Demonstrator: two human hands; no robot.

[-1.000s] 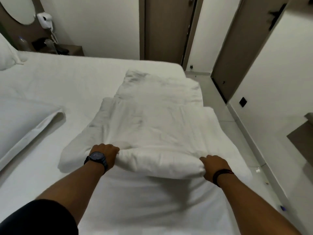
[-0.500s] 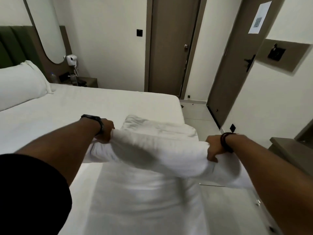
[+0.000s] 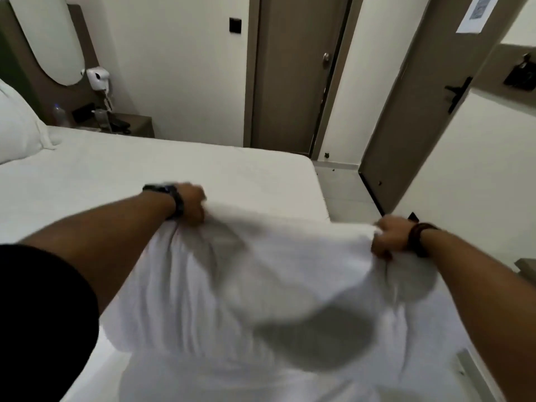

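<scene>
A: Obs. White duvet [image 3: 261, 285] is raised off the bed [image 3: 145, 175]. It hangs above the near part of the bed, closer to the right edge than the left. The upper hem is stretched between the person's two hands and the rest sags in deep folds toward the mattress. The lower end runs out of frame, so contact with the bed there cannot be told.

B: Handling estimate?

A: Soft, padded, bulky. It drapes and bellies under its own weight, with no stiffness. Judged light enough for two arms, but awkward, since loose cloth will swing and bunch. Not fragile. The weave looks likely to give grip rather than slip.

B: Best place to hold?

A: The top hem near its two ends, hands well apart, as here. A hold nearer the middle would probably let the ends flop.

B: Hands?

A: Left hand [image 3: 190, 204] is fisted, fingers curled tight round a bunch of hem, with a watch [image 3: 171, 195] on the wrist. Right hand [image 3: 390, 237] is likewise clenched round the opposite end, with a dark band [image 3: 419, 239] on that wrist. Both are blurred, so single fingers are not resolved.

B: Surroundings?

A: Pillow [image 3: 17, 126] at the far left of the bed, well apart from the duvet. Brown door [image 3: 290, 82] beyond the far right corner.
</scene>
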